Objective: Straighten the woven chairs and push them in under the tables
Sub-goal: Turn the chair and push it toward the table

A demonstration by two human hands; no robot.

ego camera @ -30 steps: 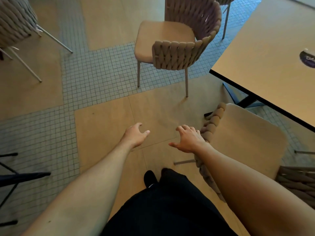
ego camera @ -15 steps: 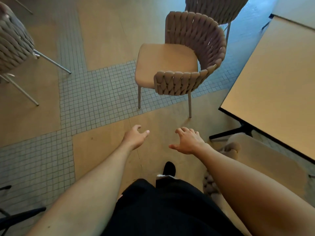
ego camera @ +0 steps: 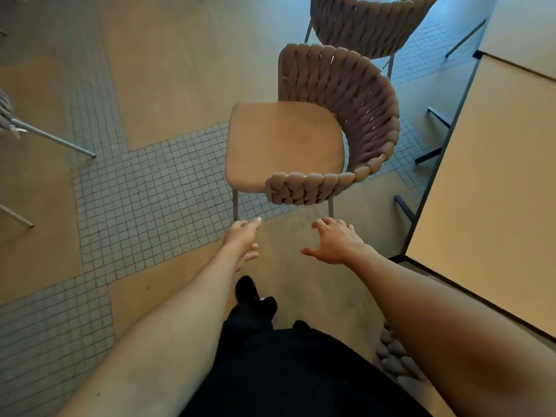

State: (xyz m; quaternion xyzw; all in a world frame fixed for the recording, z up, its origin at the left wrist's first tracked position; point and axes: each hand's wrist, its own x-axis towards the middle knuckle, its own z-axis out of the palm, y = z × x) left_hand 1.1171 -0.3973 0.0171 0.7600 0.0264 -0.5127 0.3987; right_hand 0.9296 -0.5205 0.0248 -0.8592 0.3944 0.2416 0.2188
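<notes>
Both hands, left [ego camera: 244, 236] and right [ego camera: 337, 240], are reaching open-fingered toward the beige rope-woven, thin-legged chair [ego camera: 304, 136]; looking light and rigid, it is best gripped by its curved backrest.

Woven chairs [ego camera: 313, 139]: four. Tables [ego camera: 493, 206]: two. Hands [ego camera: 337, 240]: two.

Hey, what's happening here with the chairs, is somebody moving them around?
A person is walking up to a woven chair that stands out on the floor, turned sideways to the table on its right and not tucked under it. Both arms are stretched toward it: the left hand and the right hand are open and empty, just short of the chair's near woven arm, touching nothing yet. A second woven chair stands behind it.
</notes>
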